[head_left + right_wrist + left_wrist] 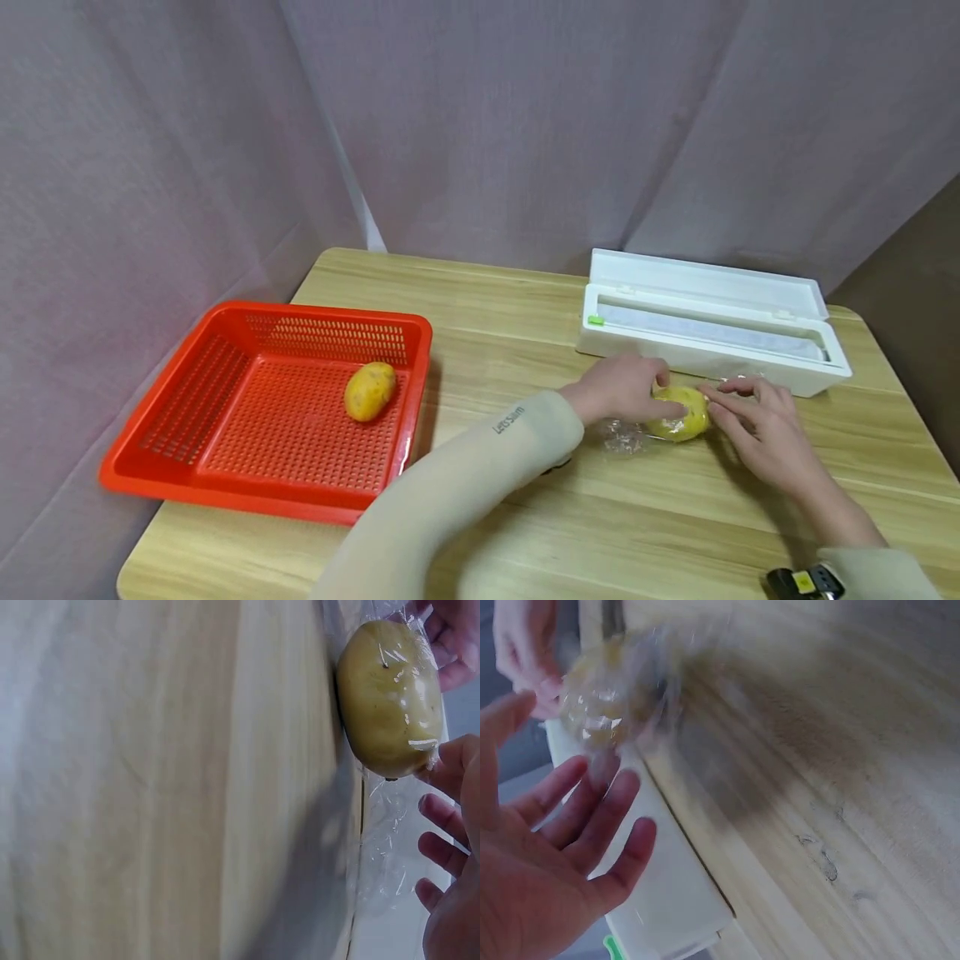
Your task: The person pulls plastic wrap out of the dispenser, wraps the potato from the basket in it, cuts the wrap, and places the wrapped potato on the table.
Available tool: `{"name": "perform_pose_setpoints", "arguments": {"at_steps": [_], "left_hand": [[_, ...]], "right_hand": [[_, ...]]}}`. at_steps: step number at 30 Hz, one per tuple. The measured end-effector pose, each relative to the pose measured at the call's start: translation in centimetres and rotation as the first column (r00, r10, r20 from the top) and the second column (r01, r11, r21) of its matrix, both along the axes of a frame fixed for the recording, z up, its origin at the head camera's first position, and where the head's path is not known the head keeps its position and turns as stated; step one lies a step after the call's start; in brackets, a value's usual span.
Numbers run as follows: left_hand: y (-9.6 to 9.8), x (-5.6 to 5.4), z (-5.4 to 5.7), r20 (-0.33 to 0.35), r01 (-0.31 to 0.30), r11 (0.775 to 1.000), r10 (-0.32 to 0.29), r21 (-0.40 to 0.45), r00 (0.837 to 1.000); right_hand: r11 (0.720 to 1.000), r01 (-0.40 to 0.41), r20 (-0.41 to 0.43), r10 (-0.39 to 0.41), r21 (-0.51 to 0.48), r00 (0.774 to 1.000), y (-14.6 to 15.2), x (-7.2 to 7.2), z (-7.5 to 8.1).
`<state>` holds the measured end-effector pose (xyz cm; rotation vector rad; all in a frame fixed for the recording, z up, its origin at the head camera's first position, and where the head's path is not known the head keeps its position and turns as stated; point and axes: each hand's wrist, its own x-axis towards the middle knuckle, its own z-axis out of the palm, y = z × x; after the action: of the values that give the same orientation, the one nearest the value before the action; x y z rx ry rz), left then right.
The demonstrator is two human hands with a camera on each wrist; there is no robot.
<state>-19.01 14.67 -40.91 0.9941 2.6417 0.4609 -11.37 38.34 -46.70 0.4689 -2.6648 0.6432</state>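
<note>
A yellow potato (pixel 693 406) lies wrapped in clear cling film on the right part of the table; the right wrist view shows the film-covered potato (pixel 390 697) up close. At the potato's right end, my right hand (pixel 768 433) pinches the film between thumb and index finger, its other fingers loosely bent. My left hand (pixel 618 387) reaches over from the left, with spread, slightly bent fingers at the potato. Loose crumpled film (pixel 624 437) sticks out beneath the left hand. More film (pixel 386 855) trails by the right fingers. The left wrist view is blurred around the potato.
A white film dispenser box (pixel 712 333) stands behind the hands, lid raised, with a green slider (pixel 596 320) on its cutter rail. At the left sits a red perforated basket (pixel 270 433) holding one unwrapped potato (pixel 370 392). Grey curtains (pixel 487 125) hang behind the wooden table (pixel 510 317).
</note>
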Motion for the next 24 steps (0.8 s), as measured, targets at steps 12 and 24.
{"name": "perform_pose_setpoints", "arguments": {"at_steps": [12, 24], "left_hand": [[-1.6, 0.4, -0.7, 0.09, -0.131, 0.985, 0.121, 0.11, 0.989], [-4.2, 2.7, -2.7, 0.302, -0.293, 0.909, 0.202, 0.295, 0.932]], "right_hand": [[0.998, -0.06, 0.012, 0.061, -0.025, 0.998, -2.0, 0.2, -0.3], [0.991, -0.118, 0.064, 0.122, -0.071, 0.99, -4.2, 0.2, -0.3]]}}
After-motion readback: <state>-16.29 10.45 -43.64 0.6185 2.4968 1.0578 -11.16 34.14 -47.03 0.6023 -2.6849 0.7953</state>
